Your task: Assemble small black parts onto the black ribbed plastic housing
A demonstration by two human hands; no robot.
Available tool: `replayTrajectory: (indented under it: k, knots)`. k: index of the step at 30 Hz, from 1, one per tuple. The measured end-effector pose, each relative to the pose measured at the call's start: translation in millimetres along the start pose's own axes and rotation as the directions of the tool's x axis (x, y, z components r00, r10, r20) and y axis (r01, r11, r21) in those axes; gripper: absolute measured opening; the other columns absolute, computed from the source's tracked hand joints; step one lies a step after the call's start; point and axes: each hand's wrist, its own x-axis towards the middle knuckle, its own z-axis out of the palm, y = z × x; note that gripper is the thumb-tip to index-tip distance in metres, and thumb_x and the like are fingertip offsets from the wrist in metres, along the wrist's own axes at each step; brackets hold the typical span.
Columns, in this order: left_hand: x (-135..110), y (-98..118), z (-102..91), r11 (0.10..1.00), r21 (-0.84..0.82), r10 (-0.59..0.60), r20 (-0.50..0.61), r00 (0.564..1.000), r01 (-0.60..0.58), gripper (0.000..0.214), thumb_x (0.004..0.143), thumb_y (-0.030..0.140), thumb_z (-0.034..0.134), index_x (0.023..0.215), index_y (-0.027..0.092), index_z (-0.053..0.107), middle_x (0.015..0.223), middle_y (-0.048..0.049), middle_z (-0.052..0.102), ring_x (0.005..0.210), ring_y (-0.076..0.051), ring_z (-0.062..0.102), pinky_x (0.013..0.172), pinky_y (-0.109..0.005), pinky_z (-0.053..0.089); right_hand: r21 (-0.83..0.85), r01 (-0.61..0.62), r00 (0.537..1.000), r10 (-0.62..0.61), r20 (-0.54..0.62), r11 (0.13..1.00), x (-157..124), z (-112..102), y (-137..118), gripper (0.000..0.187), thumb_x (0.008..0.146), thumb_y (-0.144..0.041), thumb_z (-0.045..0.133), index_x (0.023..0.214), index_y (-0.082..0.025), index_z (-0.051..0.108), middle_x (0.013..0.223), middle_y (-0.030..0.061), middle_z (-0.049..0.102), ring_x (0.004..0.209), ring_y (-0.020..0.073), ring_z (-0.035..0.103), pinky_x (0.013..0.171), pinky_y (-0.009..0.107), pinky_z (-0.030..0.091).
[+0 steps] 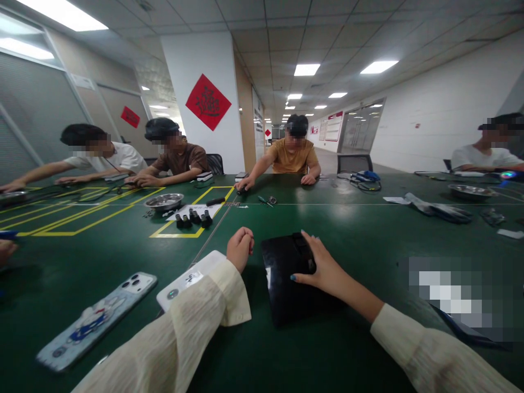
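Observation:
A dark, glossy, flat case [282, 289] with a strap-like clasp along its far right edge lies in front of me on the green table. Gripping it by that right side is my right hand [323, 262], thumb on the top face and fingers over the far edge. My left hand [240, 248] is curled into a loose fist just left of the case, apart from it; no object shows in it. Under my left sleeve lies a white phone [167, 295], partly covered. Farther left is a phone in a blue cartoon case [98, 322].
Several black cylindrical parts [194, 218] stand inside a yellow-taped area, near a metal bowl [164, 201]. Pliers [265, 201] lie ahead. Plastic bags [438, 210] and another bowl [472, 191] are on the right. Co-workers [292, 155] sit around the table.

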Motion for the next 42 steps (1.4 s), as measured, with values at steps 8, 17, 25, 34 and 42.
replayTrajectory:
  k: [8, 17, 25, 34, 42]
  knots:
    - [0.0, 3.1, 0.1, 0.995, -0.061, -0.077, -0.031, 0.997, 0.075, 0.006, 0.058, 0.021, 0.041, 0.063, 0.019, 0.043, 0.039, 0.0087, 0.038, 0.034, -0.006, 0.035, 0.033, -0.014, 0.025, -0.084, -0.048, 0.996, 0.042, -0.076, 0.995, -7.2, 16.7, -33.2, 0.102, 0.068, -0.046, 0.064, 0.142, -0.028, -0.003, 0.147, 0.0126, 0.011, 0.135, 0.0335, 0.003, 0.102, 0.06, 0.016]
    - [-4.2, -17.1, 1.6, 0.995, -0.083, -0.055, -0.068, 0.996, 0.05, 0.005, 0.059, 0.022, 0.04, 0.063, 0.019, 0.042, 0.038, 0.0097, 0.036, 0.032, -0.006, 0.032, 0.035, -0.015, 0.024, -0.262, 0.359, 0.933, -0.348, 0.088, 0.896, -61.2, 19.5, -74.3, 0.074, 0.077, -0.04, 0.055, 0.141, -0.031, 0.018, 0.15, 0.0044, 0.006, 0.135, 0.0339, 0.003, 0.106, 0.06, 0.002]
    - [-8.1, -10.9, 4.7, 0.967, -0.223, -0.128, -0.017, 0.992, 0.121, 0.021, 0.073, 0.042, 0.038, 0.08, 0.022, 0.036, 0.036, 0.0108, 0.041, 0.032, -0.011, 0.044, 0.035, -0.017, 0.029, -0.173, 0.423, 0.864, -0.338, 0.374, 0.889, -50.6, 14.4, -85.4, 0.055, 0.087, -0.044, 0.04, 0.139, -0.028, 0.03, 0.147, 0.0078, 0.022, 0.135, 0.0287, 0.014, 0.108, 0.053, 0.006]
    - [-8.0, -11.9, 2.2, 0.971, -0.224, -0.087, -0.029, 0.996, 0.079, 0.039, 0.078, 0.059, 0.031, 0.076, 0.021, 0.04, 0.034, 0.0089, 0.04, 0.03, -0.011, 0.04, 0.035, -0.018, 0.026, -0.257, 0.45, 0.86, -0.337, 0.384, 0.855, -21.0, 29.5, -99.2, 0.055, 0.081, -0.042, 0.046, 0.131, -0.018, 0.041, 0.138, 0.0162, 0.036, 0.131, 0.0323, 0.024, 0.105, 0.055, 0.012]
    - [-4.9, -8.4, -4.9, 1.0, 0.002, 0.013, -0.104, 0.994, -0.013, 0.043, 0.083, 0.041, 0.029, 0.047, 0.019, 0.041, 0.033, 0.0059, 0.025, 0.032, -0.008, 0.021, 0.037, -0.022, 0.016, -0.296, 0.392, 0.904, -0.303, 0.303, 0.871, -8.8, 60.2, -102.9, 0.073, 0.078, -0.064, 0.041, 0.134, -0.018, 0.039, 0.14, 0.0214, 0.031, 0.13, 0.043, 0.018, 0.098, 0.067, 0.01]
